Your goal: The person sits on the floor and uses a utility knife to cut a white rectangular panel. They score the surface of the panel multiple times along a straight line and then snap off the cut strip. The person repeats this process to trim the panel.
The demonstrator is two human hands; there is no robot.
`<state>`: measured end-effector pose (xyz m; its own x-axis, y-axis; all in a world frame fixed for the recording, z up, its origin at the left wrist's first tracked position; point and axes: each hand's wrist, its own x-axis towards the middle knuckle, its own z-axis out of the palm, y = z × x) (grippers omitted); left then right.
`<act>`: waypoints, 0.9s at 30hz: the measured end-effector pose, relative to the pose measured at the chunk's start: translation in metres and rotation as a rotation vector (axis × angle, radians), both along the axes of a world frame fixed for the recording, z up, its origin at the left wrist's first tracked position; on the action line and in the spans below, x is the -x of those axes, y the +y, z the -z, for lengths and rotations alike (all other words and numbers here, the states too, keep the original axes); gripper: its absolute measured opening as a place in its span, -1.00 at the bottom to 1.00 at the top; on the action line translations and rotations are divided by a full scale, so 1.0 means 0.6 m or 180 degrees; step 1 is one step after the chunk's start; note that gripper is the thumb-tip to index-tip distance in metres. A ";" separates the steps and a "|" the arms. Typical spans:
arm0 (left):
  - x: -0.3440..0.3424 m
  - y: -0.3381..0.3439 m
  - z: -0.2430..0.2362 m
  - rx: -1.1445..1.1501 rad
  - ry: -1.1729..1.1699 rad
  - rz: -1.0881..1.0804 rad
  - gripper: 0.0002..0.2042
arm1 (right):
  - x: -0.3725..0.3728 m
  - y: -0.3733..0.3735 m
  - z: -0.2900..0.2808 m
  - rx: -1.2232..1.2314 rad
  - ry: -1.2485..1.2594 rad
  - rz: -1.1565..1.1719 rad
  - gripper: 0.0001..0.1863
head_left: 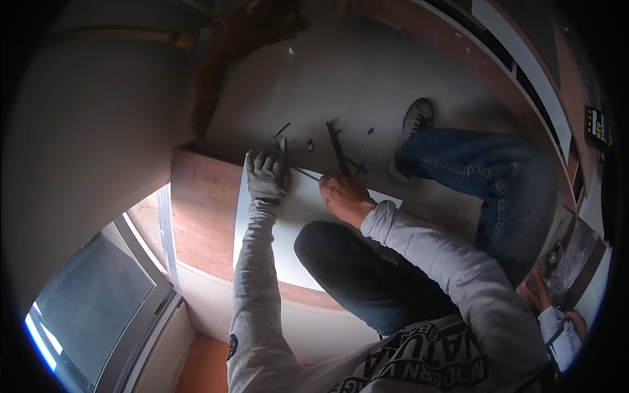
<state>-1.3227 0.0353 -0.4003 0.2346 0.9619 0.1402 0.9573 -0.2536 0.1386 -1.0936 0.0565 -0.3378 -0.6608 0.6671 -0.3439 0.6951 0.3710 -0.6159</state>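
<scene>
A white sheet (298,245) lies over a wooden board, partly under my bent knee. My left hand (266,177), in a pale work glove, presses on the sheet's far left corner with its fingers curled at the edge. A small light strip (283,145) stands out beside its fingertips. My bare right hand (345,198) is closed in a fist at the sheet's far edge; what it holds is mostly hidden. From near its knuckles a long dark strip (337,149) reaches away over the floor. A thin dark strip (306,173) lies between my hands.
Dark scraps (310,144) are scattered on the floor (367,85) beyond the sheet. A broom (219,46) lies at the far left. A window (105,308) is at the lower left, wooden cabinet frames (524,72) at the right. Another person's hand (538,288) shows at the lower right.
</scene>
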 end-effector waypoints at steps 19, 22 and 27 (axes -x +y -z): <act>0.009 0.041 -0.058 0.0459 -0.0021 0.0738 -0.56 | 0.005 0.005 -0.028 -0.0274 -0.0322 -0.0057 -0.90; 0.007 0.035 -0.032 0.0282 -0.0091 0.0645 -0.52 | -0.011 -0.003 -0.015 -0.0222 -0.0366 -0.0133 -0.92; 0.004 0.042 -0.012 0.0315 -0.0197 0.0656 -0.55 | -0.035 0.001 0.004 -0.0300 -0.0539 -0.0224 -0.92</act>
<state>-1.3250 0.0605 -0.3932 0.4213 0.9044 0.0679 0.8756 -0.4251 0.2294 -1.0727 0.0569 -0.3403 -0.6450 0.6557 -0.3925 0.7561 0.4728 -0.4526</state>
